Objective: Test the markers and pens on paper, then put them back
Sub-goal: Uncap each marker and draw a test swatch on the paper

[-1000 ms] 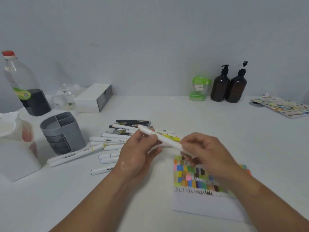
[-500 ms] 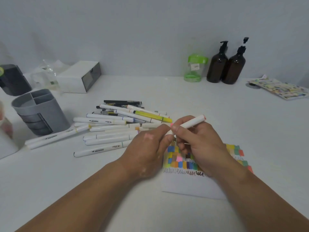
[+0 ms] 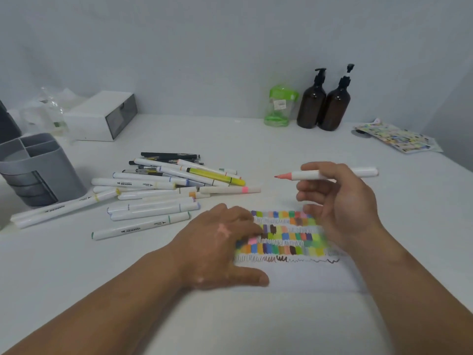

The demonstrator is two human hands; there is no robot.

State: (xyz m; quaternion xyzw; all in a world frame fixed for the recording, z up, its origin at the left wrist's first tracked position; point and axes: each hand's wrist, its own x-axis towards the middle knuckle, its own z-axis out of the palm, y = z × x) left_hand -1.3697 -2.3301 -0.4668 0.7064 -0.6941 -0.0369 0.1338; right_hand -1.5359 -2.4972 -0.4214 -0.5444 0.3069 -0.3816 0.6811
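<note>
Paper (image 3: 294, 275): left edge and part of the colour swatches covered by the left hand (image 3: 220, 249); right side covered by the right hand (image 3: 340, 201), blurred there.
Marker (image 3: 305, 175): middle of the barrel hidden inside the right hand's fingers.
Grey pen holder (image 3: 38, 170): cut off by the left edge.
Dark container (image 3: 6, 121): mostly out of view at the left edge.
Pile of markers (image 3: 163, 185): printing too small to read; lower ones partly buried.
Clear plastic item (image 3: 48, 108): indistinct.

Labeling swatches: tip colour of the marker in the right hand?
Salmon pink tip, white barrel; head view, the only one.
</note>
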